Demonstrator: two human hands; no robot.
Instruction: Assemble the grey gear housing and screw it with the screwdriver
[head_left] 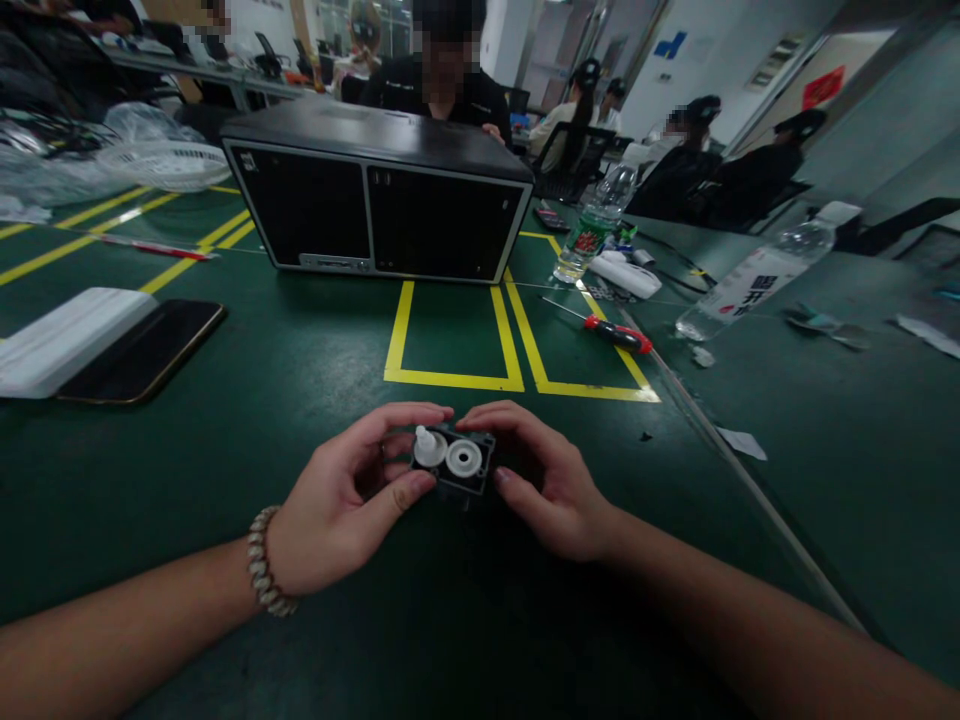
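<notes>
Between my two hands is a small black gearbox [472,483], its top uncovered. Two white gears lie side by side in it: the left gear [429,450] carries an upright white shaft, and the right gear [464,459] is flat with a dark hole in its middle. My left hand [337,490], with a beaded bracelet [264,562] at the wrist, grips the gearbox's left end between thumb and fingers. At the other end, my right hand [551,485] curls its fingers along the far edge, with the thumb by the near right corner.
A large black case [375,210] stands ahead, with a person [442,80] behind it. A red-black screwdriver [619,334], two bottles [600,215] and paper scraps [742,443] lie or stand right. At left are a phone [142,350], a white box [75,335] and a basket [172,165].
</notes>
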